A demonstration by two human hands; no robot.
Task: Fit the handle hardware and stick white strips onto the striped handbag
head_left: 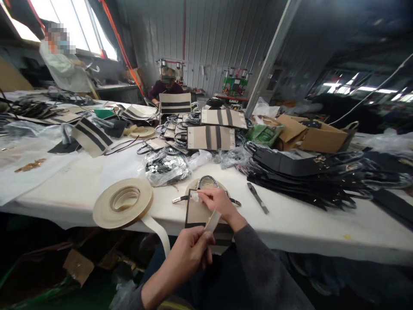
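My left hand (190, 249) is closed around a strip of pale tape (212, 220), whose free end sticks up past the fingers. The tape (158, 228) trails from a large roll (101, 206) lying flat on the table to the left. My right hand (221, 204) pinches a small whitish piece of tape (195, 196) against the upper edge of a beige bag panel (193, 215) with dark bands. The panel overhangs the table's front edge, partly hidden by my hands. A looped handle (208, 178) and short dark straps (182, 199) show around its top.
A cutter knife (257, 198) lies right of my hands. Black bag pieces (290, 165) are stacked at the right. Striped panels (211, 137) and a plastic bag (167, 167) lie ahead. Two people work beyond the white table (309, 232); a cardboard box (322, 140) stands at back right.
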